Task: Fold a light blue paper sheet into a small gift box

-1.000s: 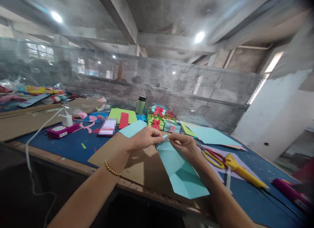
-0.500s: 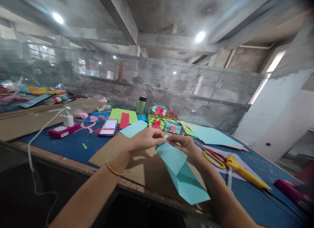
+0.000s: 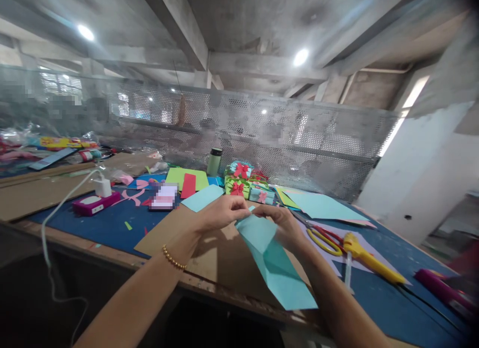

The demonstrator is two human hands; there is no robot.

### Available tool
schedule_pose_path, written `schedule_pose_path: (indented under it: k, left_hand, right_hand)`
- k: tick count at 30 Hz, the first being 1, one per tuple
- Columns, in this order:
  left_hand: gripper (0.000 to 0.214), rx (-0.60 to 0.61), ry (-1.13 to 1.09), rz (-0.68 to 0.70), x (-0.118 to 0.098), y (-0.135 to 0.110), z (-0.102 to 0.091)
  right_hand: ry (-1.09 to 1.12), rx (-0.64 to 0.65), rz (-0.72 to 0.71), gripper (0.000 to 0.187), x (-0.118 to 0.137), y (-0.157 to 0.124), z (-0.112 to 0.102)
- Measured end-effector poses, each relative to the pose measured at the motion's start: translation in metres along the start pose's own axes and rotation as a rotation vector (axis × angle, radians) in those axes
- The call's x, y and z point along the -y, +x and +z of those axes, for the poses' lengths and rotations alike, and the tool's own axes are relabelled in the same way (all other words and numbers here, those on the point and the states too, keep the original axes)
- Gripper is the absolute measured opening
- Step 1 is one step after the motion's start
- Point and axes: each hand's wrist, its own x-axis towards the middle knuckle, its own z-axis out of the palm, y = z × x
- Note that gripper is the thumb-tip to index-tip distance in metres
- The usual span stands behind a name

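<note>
A folded sheet of light blue paper [image 3: 275,268] hangs from its top edge above a brown cardboard sheet [image 3: 220,258]. My left hand [image 3: 220,213] pinches that top edge from the left, fingers closed, a gold bead bracelet on its wrist. My right hand [image 3: 282,220] pinches the same edge from the right, partly behind the paper. The fingertips of the two hands nearly meet. The lower end of the paper reaches the table's near edge.
Red-and-yellow scissors [image 3: 324,236] and a yellow-handled tool [image 3: 368,259] lie right of my hands. Small gift boxes with red bows [image 3: 245,180], a green flask [image 3: 214,161], coloured paper sheets [image 3: 187,180] and a charger on a pink box [image 3: 95,200] sit farther back. A perforated metal screen [image 3: 299,138] backs the table.
The paper's upper flap has folded further toward me, and its lower end swung slightly left. Both hands stay pinched at the top edge.
</note>
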Motion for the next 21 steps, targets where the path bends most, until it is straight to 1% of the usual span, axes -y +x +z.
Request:
schedule_pose_path:
  k: [3, 6, 11, 15, 17, 21]
  left_hand:
    - [0.023, 0.023, -0.029, 0.006, -0.001, 0.001, -0.003]
    - [0.022, 0.018, 0.002, 0.019, -0.002, 0.0, -0.005]
    - [0.021, -0.051, 0.093, 0.035, -0.001, -0.001, 0.0]
    - [0.02, -0.087, 0.116, 0.036, 0.001, 0.0, 0.004]
    - [0.022, -0.073, 0.1, 0.04, -0.001, 0.0, 0.002]
    - [0.026, -0.022, 0.011, 0.073, -0.007, -0.001, -0.004]
  right_hand:
    - [0.007, -0.042, 0.005, 0.021, 0.0, 0.0, -0.001]
    - [0.01, -0.053, 0.023, 0.023, 0.0, 0.0, -0.002]
    - [0.018, -0.072, 0.025, 0.015, -0.004, 0.0, 0.0]
    - [0.076, -0.072, 0.013, 0.02, -0.008, -0.001, 0.0]
    - [0.095, -0.079, 0.021, 0.022, -0.011, -0.002, 0.0]
    - [0.103, -0.132, 0.042, 0.021, -0.022, -0.004, -0.003]
